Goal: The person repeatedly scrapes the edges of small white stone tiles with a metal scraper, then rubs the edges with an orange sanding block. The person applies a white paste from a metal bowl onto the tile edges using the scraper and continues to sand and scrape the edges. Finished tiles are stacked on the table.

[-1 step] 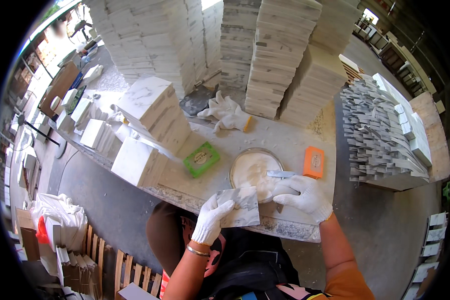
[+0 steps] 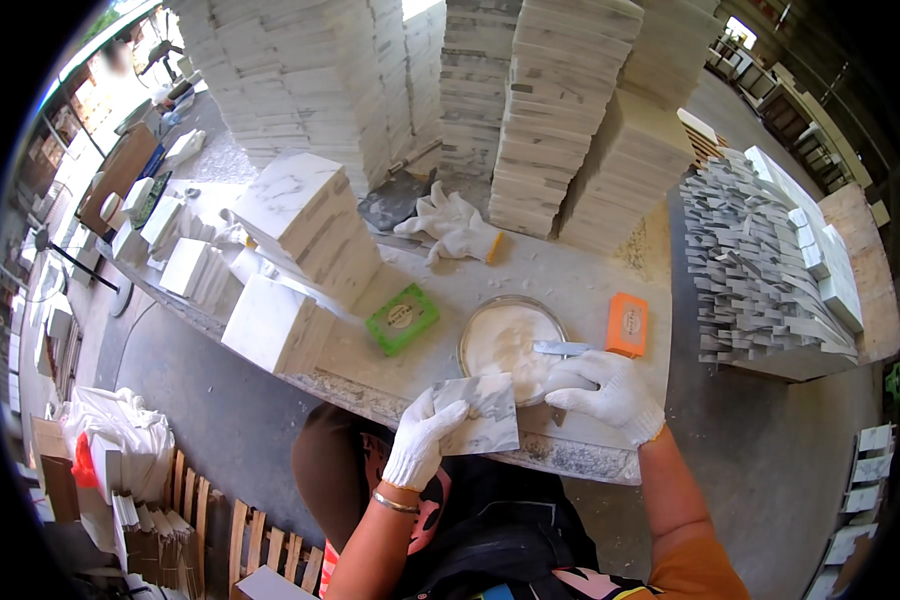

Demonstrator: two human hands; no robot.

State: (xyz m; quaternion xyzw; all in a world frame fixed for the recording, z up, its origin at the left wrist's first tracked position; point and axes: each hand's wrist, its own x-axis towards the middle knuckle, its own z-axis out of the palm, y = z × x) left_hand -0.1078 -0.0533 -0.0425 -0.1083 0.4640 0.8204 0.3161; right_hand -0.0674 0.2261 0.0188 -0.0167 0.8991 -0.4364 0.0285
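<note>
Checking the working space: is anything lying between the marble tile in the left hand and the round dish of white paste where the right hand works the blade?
Nothing visible does. The left hand holds the marble tile right at the near rim of the dish of white paste, and the right hand holds the blade over it. The green block and orange block lie off to the sides.

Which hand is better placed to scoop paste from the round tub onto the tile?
Right. The right hand already holds the flat blade, whose tip lies over the tub of white paste. The left hand is busy gripping the marble tile at the bench edge.
</note>
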